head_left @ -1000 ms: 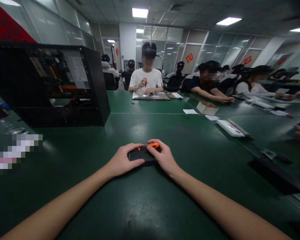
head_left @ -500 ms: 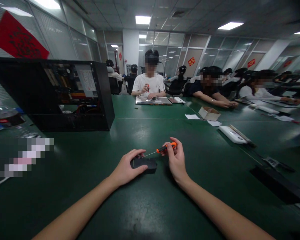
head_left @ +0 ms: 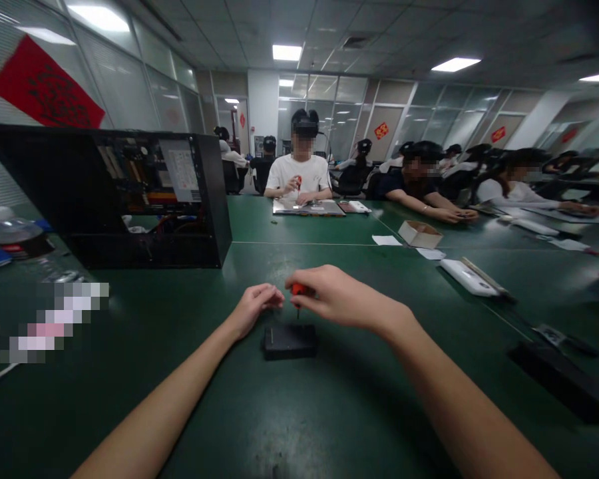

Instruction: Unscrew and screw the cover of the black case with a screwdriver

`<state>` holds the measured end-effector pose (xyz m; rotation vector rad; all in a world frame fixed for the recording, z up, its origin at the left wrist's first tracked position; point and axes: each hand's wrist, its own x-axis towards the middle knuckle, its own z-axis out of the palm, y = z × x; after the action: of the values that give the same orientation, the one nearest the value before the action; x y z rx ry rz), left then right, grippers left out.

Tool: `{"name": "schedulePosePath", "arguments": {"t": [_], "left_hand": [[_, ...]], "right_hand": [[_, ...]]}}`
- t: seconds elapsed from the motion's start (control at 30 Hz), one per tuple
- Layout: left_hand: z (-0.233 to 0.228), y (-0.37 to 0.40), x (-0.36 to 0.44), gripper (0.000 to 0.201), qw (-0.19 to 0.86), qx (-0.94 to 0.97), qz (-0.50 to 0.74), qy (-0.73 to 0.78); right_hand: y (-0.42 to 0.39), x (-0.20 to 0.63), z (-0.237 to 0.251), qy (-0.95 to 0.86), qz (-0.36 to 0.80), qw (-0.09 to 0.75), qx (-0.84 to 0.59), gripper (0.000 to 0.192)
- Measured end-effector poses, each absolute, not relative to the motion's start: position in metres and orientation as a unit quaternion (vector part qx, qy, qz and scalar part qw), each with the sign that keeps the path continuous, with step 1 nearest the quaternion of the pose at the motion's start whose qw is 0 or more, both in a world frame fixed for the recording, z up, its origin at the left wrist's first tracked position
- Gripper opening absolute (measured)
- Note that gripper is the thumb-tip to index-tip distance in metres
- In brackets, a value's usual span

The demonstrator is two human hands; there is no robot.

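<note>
table (head_left: 299, 412): green, smooth, a bit shiny; small black box (head_left: 289, 340): matt, looks like plastic; screwdriver (head_left: 298, 291): orange plastic grip, thin metal tip; cardboard box (head_left: 419, 233): dull brown card

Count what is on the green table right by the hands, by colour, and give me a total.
Black: 1, the small flat box lying below both hands.
Orange: 1, the screwdriver held upright in the right hand, tip pointing down at the box; the left hand is beside it, off the box.
Total: 2.
</note>
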<state>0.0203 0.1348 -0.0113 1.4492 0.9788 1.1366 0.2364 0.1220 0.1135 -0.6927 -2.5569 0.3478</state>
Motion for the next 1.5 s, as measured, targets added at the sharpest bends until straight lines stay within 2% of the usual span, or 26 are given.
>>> {"name": "schedulePosePath", "arguments": {"t": [0.13, 0.27, 0.33, 0.47, 0.73, 0.9, 1.17, 1.5], "left_hand": [[-0.007, 0.097, 0.016, 0.055, 0.477, 0.683, 0.415, 0.366], [0.001, 0.074, 0.014, 0.055, 0.332, 0.796, 0.315, 0.397], [0.003, 0.074, 0.017, 0.05, 0.301, 0.813, 0.294, 0.403], [0.001, 0.079, 0.021, 0.042, 0.289, 0.811, 0.274, 0.428], [-0.002, 0.078, 0.02, 0.042, 0.263, 0.821, 0.26, 0.435], [-0.001, 0.078, 0.02, 0.044, 0.242, 0.843, 0.248, 0.412], [-0.003, 0.078, 0.018, 0.046, 0.218, 0.857, 0.245, 0.397], [-0.003, 0.078, 0.02, 0.046, 0.209, 0.861, 0.235, 0.399]], "right_hand": [[0.11, 0.237, 0.144, -0.921, 0.106, 0.275, -0.252, 0.013], [0.097, 0.259, 0.163, -0.924, 0.126, 0.269, -0.241, 0.011], [0.097, 0.267, 0.165, -0.922, 0.141, 0.267, -0.243, 0.011], [0.107, 0.271, 0.159, -0.928, 0.116, 0.248, -0.251, 0.009], [0.122, 0.269, 0.15, -0.937, 0.105, 0.206, -0.263, 0.016], [0.12, 0.266, 0.15, -0.936, 0.122, 0.184, -0.273, 0.013], [0.118, 0.263, 0.152, -0.934, 0.134, 0.178, -0.279, 0.016], [0.113, 0.257, 0.15, -0.939, 0.085, 0.163, -0.29, 0.018]]}}
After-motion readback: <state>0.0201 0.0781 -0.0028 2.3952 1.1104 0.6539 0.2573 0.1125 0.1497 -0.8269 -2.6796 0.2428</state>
